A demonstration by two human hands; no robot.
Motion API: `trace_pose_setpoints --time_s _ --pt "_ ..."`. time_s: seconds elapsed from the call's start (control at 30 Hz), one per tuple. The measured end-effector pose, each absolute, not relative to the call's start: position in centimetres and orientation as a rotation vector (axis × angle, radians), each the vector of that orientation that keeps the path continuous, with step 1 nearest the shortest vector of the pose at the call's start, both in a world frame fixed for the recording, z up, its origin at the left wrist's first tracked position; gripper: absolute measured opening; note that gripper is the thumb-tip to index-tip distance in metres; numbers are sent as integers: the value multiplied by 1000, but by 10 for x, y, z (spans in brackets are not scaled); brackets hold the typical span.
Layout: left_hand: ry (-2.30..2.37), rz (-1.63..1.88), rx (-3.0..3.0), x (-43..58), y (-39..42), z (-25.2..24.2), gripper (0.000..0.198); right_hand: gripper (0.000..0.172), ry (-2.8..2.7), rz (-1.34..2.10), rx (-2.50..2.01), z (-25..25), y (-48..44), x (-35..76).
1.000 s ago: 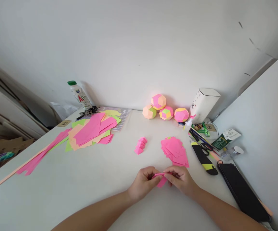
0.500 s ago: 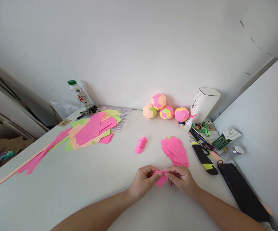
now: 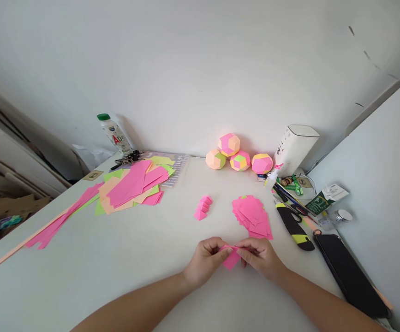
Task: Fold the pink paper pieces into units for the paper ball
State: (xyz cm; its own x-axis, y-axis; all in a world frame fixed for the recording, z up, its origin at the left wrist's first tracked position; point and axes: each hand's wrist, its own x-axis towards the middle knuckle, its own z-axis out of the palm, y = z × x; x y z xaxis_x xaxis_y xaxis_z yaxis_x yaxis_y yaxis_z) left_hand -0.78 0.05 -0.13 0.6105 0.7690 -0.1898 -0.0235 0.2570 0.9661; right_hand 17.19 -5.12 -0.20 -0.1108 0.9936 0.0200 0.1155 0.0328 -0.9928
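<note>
My left hand (image 3: 205,260) and my right hand (image 3: 260,258) meet at the near middle of the white table (image 3: 123,267). Both pinch one small pink paper piece (image 3: 230,259) between fingertips, its lower corner hanging down. Just beyond the hands lies a loose pile of pink paper squares (image 3: 251,216). To its left stands a short row of folded pink units (image 3: 202,207).
Several pink, peach and green paper balls (image 3: 239,157) sit by the wall beside a white box (image 3: 294,148). Coloured sheets (image 3: 134,186) and long strips (image 3: 44,230) cover the left. A cutter (image 3: 295,228), pens, scissors and a black phone (image 3: 348,276) lie at right. A bottle (image 3: 113,133) stands at back left.
The hands stay in place and keep working the pink piece. Its lower flap now hangs a little more open. The view shifted slightly.
</note>
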Motion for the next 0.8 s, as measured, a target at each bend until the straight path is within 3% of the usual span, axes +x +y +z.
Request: trace_pose_setpoints --time_s 0.8 --pt "745 596 1213 -8 -1 1 33 20 -1401 1234 -1247 3 -51 170"
